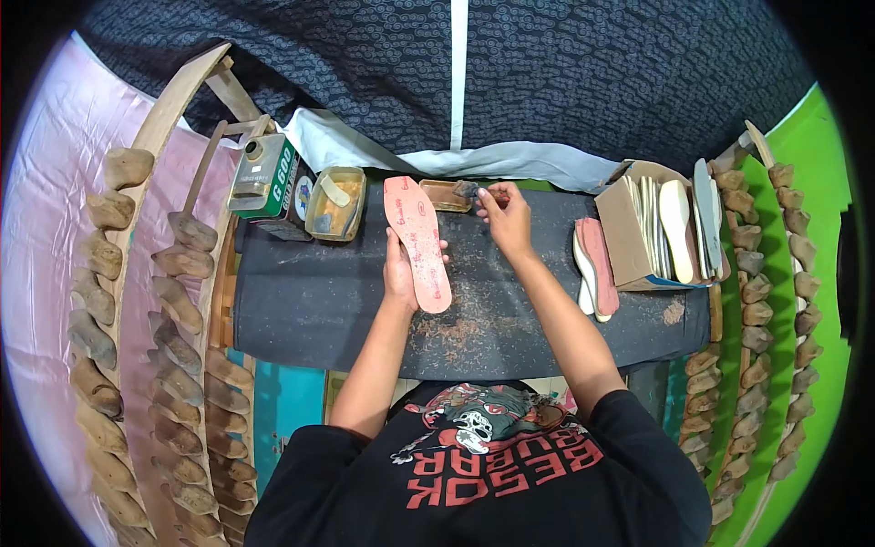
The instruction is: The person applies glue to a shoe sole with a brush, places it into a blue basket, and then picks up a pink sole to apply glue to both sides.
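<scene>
My left hand (398, 273) is closed around the lower part of a pink insole (417, 239) with printed lettering, holding it tilted above the table. My right hand (509, 221) is farther forward, fingers pinched on a small dark object (467, 190) whose kind I cannot make out. That object reaches over the right end of a shallow brown tray (441, 193) at the table's back edge. The insole's upper end lies just left of this tray.
Crumbs (460, 319) litter the dark tabletop (310, 310). A glue can (273, 187) and a yellowish tub (335, 202) stand back left. At right are stacked insoles (594, 267) and a cardboard box (629, 239) of insoles. Racks of shoe lasts (180, 305) flank both sides.
</scene>
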Tool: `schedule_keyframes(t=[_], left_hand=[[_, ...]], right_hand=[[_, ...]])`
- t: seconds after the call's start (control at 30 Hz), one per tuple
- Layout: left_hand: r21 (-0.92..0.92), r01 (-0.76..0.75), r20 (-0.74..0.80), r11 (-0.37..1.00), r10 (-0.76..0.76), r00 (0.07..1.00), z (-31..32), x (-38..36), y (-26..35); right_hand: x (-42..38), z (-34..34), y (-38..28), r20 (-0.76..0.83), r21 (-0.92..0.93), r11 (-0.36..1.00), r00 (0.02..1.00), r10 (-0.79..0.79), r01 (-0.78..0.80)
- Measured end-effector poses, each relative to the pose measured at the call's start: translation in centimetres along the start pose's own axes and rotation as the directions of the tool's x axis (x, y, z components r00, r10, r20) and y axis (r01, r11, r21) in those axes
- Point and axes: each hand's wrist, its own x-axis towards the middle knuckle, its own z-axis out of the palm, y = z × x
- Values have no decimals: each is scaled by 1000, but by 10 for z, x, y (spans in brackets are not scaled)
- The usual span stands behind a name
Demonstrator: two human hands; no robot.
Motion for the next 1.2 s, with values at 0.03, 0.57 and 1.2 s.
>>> schedule_keyframes(t=[0.03,0.57,1.2], left_hand=[[0,-7,-6,1000,7,1000,0,-2,1],[-41,-29,87,999,32,996,4,14,0],[-88,188,264,978,-159,951,58,60,-13]], right_hand=[[7,7,9,-5,-17,1000,1000,4,-4],[-30,-25,-56,-113,284,944,984,-139,166],[-128,-61,-99,-32,181,967,983,-178,181]])
